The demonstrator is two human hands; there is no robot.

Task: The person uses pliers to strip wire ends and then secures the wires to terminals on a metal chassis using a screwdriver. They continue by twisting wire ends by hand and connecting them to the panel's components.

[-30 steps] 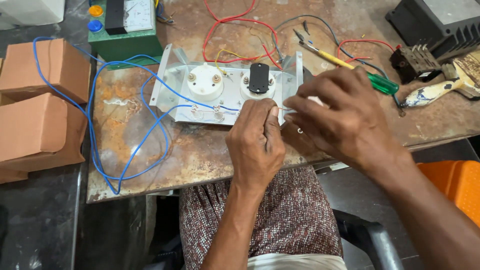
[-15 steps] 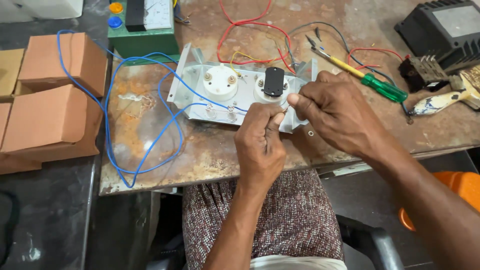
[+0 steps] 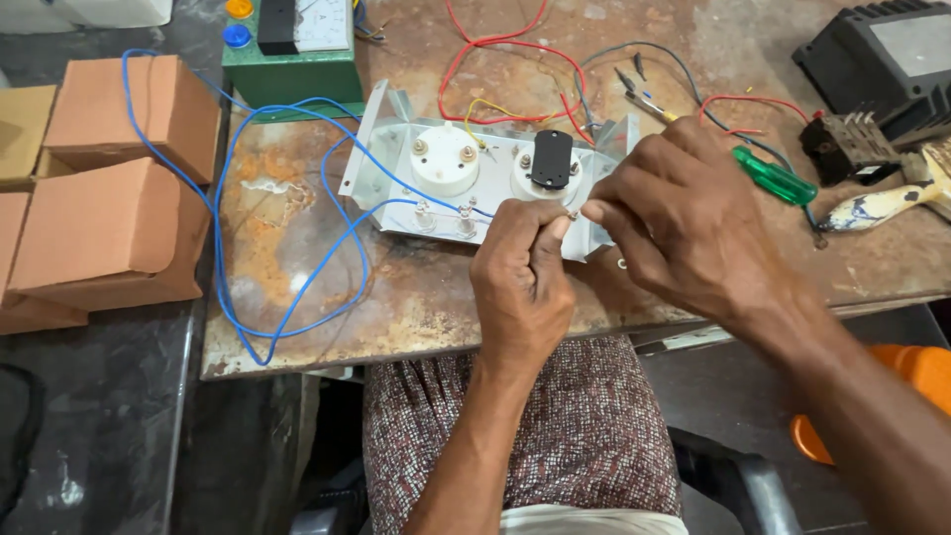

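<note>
Shifted right: panel. Pinching tiny, slippery nut at its front edge: left hand, right hand.

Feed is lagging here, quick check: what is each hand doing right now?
Left hand: fingers pinched closed at the metal panel; what it grips cannot be told.
Right hand: fingers curled, pinching something small at the same spot; hidden.

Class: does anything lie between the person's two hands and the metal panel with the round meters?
Nothing visible does. The left hand and right hand already meet at the metal panel's near right part; the blue wire loops off left.
</note>
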